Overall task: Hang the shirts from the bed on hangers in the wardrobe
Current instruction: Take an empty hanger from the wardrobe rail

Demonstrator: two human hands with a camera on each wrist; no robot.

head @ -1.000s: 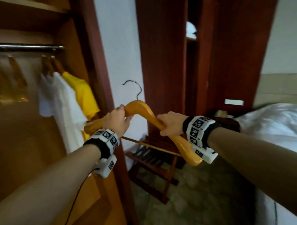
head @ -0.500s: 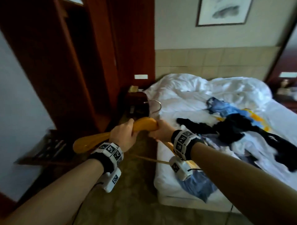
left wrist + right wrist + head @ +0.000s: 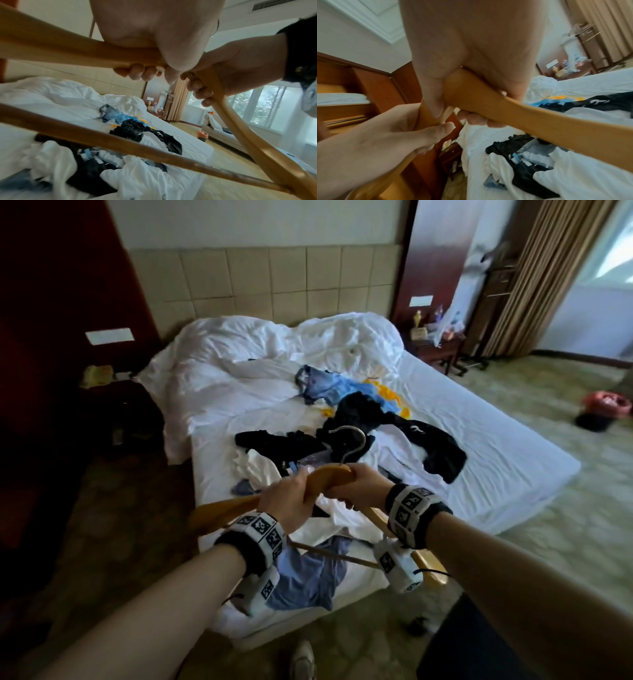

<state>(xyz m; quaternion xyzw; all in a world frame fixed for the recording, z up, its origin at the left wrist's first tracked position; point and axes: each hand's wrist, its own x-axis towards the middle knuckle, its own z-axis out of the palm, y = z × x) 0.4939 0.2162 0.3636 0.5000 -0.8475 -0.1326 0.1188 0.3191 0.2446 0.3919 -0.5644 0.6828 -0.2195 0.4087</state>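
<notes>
Both hands hold a wooden hanger [image 3: 334, 475] with a metal hook [image 3: 349, 441] above the near corner of the bed [image 3: 496, 440]. My left hand [image 3: 287, 501] grips its left arm, my right hand [image 3: 356, 491] its right arm, both close to the middle. The left wrist view shows the hanger [image 3: 82, 54] and its lower bar [image 3: 154, 155]; the right wrist view shows the hanger [image 3: 539, 121] with fingers curled round it. A heap of shirts lies on the sheet: black [image 3: 428, 446], white [image 3: 267, 470], blue [image 3: 325, 385] and a bluish one [image 3: 308, 577] hanging over the edge.
A crumpled white duvet [image 3: 257, 354] covers the head of the bed. Dark bedside tables stand at the left [image 3: 113, 412] and right [image 3: 435, 347]. Curtains [image 3: 548, 275] hang at the far right. A red bag [image 3: 606, 402] lies on the floor. My shoe [image 3: 303, 659] is by the bed's foot.
I have turned from the wardrobe to the bed, and the hanger came along in both hands. The hands have slid closer together near the hook.
</notes>
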